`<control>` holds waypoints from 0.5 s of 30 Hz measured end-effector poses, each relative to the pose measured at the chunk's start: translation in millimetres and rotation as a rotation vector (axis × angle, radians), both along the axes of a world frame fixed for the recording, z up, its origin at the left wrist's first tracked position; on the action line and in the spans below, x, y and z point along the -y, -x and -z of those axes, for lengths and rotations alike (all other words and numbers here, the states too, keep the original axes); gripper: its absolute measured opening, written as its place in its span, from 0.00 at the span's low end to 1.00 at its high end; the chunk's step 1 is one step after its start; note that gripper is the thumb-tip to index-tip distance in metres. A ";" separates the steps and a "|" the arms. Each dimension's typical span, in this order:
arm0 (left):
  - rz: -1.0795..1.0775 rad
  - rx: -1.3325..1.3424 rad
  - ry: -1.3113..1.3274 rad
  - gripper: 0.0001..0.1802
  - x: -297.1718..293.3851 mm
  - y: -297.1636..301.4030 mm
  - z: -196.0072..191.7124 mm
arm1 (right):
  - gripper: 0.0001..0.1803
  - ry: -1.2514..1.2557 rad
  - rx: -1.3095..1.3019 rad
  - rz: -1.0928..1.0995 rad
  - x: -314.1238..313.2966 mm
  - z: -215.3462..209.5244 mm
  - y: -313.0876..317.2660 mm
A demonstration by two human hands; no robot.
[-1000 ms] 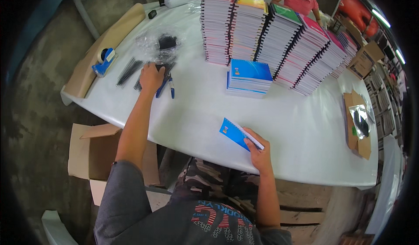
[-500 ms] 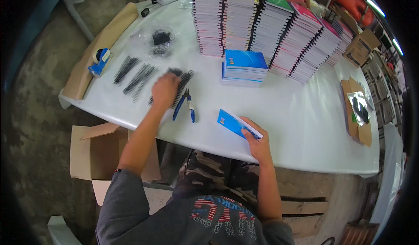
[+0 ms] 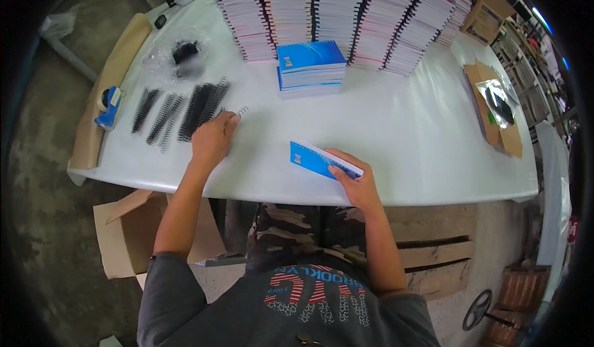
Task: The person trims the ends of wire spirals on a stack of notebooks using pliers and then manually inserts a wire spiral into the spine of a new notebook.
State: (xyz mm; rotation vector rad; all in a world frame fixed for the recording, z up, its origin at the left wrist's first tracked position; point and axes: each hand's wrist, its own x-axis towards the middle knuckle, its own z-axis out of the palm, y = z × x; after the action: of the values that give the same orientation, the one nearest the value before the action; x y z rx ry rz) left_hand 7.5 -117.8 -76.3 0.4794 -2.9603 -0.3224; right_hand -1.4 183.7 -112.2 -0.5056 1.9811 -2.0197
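Note:
Pinched in my left hand (image 3: 212,138) is a black spiral binding coil (image 3: 242,111), its end sticking out past the fingertips. Just left of that hand lie bundles of loose black binding coils (image 3: 199,107) on the white table. My right hand (image 3: 356,180) grips a small blue notebook (image 3: 317,160) by its right end, thumb on the cover, tilted above the table's near edge. Small holes run along the notebook's upper edge. The blue-handled pliers seen earlier are hidden, probably by my left hand.
A stack of blue notebooks (image 3: 311,68) stands mid-table, before tall stacks of bound notebooks (image 3: 340,16). At left are a blue tape dispenser (image 3: 109,108), clear plastic wrap (image 3: 176,55) and rolled brown paper (image 3: 99,118). An opened carton (image 3: 495,109) lies right; a cardboard box (image 3: 139,229) stands below.
My left hand has lifted one coil from the bundles and moved toward the table's near side. My right hand still holds the notebook. The whole view has shifted.

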 end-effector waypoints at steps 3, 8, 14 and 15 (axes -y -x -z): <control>0.477 -0.100 -0.710 0.14 -36.2 -17.6 -8.0 | 0.16 0.017 -0.030 -0.003 -2.5 3.0 -1.2; 0.434 0.059 -0.808 0.17 -53.4 -22.8 -7.2 | 0.15 -0.009 -0.022 0.012 -0.8 5.2 -0.9; 0.426 0.056 -0.739 0.18 -49.2 -20.1 -6.8 | 0.14 0.036 -0.038 0.015 0.1 8.6 0.2; 0.435 0.036 -0.765 0.17 -48.5 -18.6 -3.8 | 0.14 0.038 -0.034 0.016 0.0 9.7 0.7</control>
State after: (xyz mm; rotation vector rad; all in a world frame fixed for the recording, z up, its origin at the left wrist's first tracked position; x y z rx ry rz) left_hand 26.1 -69.3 -72.5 -0.1220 -2.8435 -1.5161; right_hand -2.1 183.7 -121.9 -0.5379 1.9756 -2.0749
